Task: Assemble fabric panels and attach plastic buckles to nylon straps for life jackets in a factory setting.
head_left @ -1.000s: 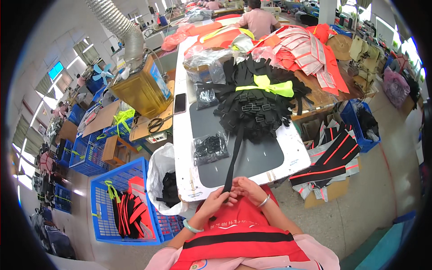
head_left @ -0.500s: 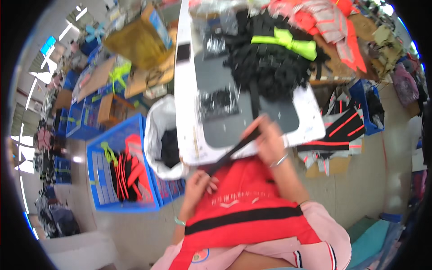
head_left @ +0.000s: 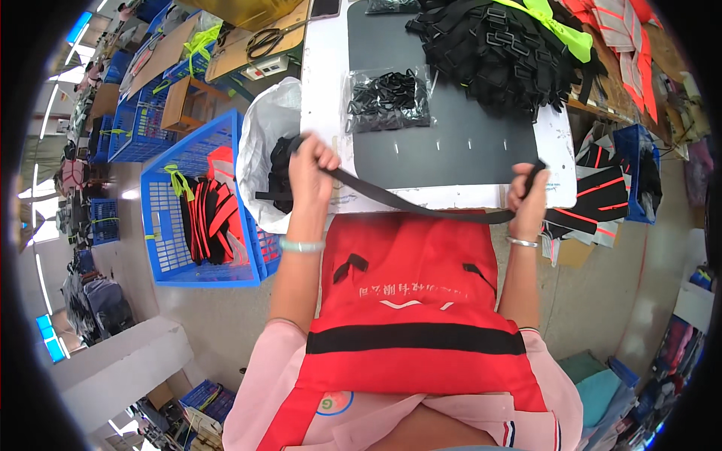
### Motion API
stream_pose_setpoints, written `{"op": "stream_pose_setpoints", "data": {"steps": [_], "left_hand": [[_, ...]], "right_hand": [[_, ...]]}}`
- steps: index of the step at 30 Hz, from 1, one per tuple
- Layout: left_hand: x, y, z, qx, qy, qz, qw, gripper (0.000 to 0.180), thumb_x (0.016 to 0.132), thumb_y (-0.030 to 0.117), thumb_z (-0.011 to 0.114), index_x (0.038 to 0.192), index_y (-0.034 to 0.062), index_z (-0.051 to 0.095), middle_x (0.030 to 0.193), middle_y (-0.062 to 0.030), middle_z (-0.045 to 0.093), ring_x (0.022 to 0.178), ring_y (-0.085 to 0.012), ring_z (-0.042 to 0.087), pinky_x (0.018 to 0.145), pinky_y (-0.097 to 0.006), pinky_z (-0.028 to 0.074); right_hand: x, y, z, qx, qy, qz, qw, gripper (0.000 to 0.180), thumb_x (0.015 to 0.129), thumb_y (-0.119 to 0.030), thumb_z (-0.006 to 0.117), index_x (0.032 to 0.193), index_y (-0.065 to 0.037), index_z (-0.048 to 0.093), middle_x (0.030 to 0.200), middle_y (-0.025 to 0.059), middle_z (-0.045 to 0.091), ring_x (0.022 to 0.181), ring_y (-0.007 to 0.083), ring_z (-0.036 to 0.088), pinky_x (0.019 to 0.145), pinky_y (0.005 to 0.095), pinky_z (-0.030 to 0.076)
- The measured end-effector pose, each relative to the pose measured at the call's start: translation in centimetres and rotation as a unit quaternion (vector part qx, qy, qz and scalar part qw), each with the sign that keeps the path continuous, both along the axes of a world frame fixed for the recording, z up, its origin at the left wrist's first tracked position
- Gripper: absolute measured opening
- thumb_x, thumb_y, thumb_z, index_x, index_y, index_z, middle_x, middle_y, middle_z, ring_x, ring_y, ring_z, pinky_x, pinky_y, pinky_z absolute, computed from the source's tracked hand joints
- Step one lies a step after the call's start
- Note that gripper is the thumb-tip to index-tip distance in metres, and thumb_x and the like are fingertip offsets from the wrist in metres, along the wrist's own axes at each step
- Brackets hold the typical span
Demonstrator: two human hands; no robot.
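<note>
A black webbing strap (head_left: 406, 201) sags between my two raised hands, along the near edge of the white-topped table (head_left: 466, 197). My left hand (head_left: 310, 167) is closed around one end, above the white sack's side. The other end is gripped in my right hand (head_left: 529, 197), its tip poking out above the fingers. Beyond them on the table lies a clear bag of small black buckles (head_left: 387, 99). Behind it to the right is a large heap of black straps with buckles (head_left: 500, 49), with a neon yellow tie (head_left: 560, 26) across it.
Left of the table stand a white sack (head_left: 256, 135) with black pieces inside and a blue crate (head_left: 199, 275) of black and orange strips. Striped black and grey pieces (head_left: 590, 199) lie at the right. Scissors (head_left: 267, 43) rest on a wooden board at the back left.
Both hands have risen and moved apart, stretching the strap's span sideways. My left hand went up and forward, my right hand to the right. The view has shifted too.
</note>
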State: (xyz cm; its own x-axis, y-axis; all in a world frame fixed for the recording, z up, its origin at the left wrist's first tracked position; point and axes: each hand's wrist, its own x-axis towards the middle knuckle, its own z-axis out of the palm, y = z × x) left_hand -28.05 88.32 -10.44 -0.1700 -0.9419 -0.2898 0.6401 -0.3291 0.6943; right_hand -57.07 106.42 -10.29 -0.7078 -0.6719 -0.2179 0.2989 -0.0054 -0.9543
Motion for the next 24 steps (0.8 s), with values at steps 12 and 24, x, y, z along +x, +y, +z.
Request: {"op": "stream_pose_setpoints", "data": {"steps": [12,24], "left_hand": [[-11.8,-10.5,-2.9,-0.383,-0.726,-0.170,0.546,0.030,0.073,0.023,0.070,0.086,-0.0034,0.064,0.079,-0.0232,0.063,0.079,-0.0404,0.060,0.071,-0.042,0.048],[-8.0,-9.5,-1.7,-0.187,-0.575,-0.191,0.773,0.016,0.079,0.013,0.067,0.085,0.0002,0.060,0.071,-0.0049,0.063,0.057,-0.0112,0.062,0.046,-0.024,0.046]], "right_hand": [[3.9,-2.5,-4.3,0.056,0.205,0.192,0.958,0.038,0.098,-0.030,0.036,0.087,0.000,0.057,0.060,-0.0020,0.042,0.055,0.0079,0.037,0.052,0.0236,0.034],[4.0,-4.6,-4.2,0.079,0.198,0.227,0.950,0.022,0.090,-0.021,0.055,0.085,0.001,0.056,0.065,0.0016,0.051,0.062,0.0073,0.043,0.056,0.0244,0.038]]}}
